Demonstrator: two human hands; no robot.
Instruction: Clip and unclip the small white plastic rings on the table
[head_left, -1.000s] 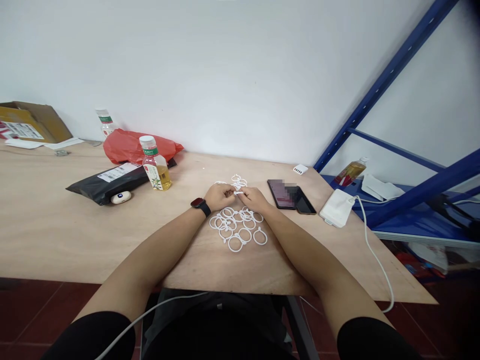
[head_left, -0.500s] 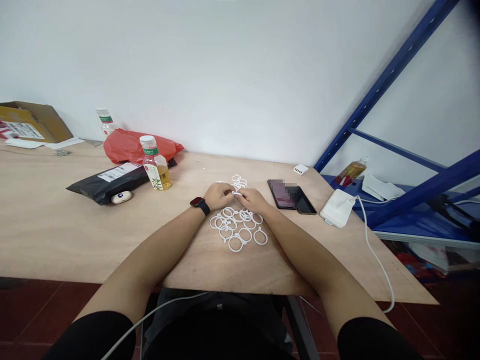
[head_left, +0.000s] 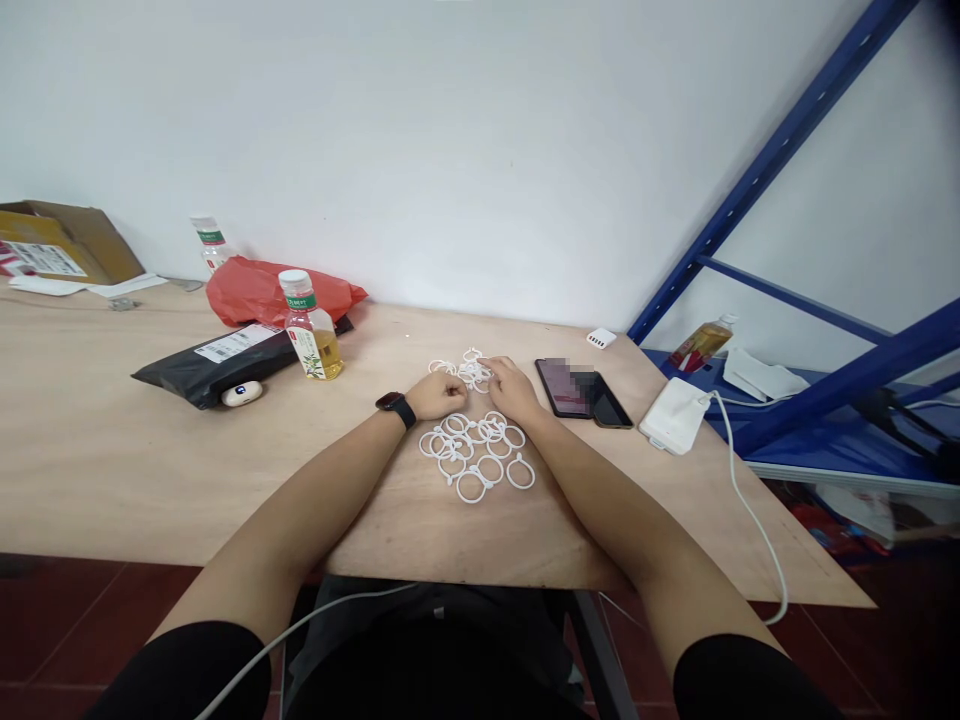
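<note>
My left hand (head_left: 439, 396), with a black watch (head_left: 393, 402) at its wrist, rests curled on the table. Its fingers are closed, and whatever they may hold is hidden. My right hand (head_left: 512, 390) reaches to the far pile of white rings (head_left: 474, 370), its index finger stretched out over them and the other fingers bent. No ring shows clearly in its grip. Several more white plastic rings (head_left: 471, 488), each with a small knob, lie in a loose, overlapping group between my forearms.
Two phones (head_left: 562, 388) lie right of my right hand. Further right is a white power bank (head_left: 673, 416) with a cable. A tea bottle (head_left: 311, 330), a black parcel (head_left: 202, 370), an earbud case (head_left: 242, 393) and a red bag (head_left: 262, 290) are at the left. A blue rack (head_left: 720, 240) stands right.
My hands were together over a small white piece; now they are apart. The left has drawn slightly nearer, and the right index finger has stretched out to the far rings.
</note>
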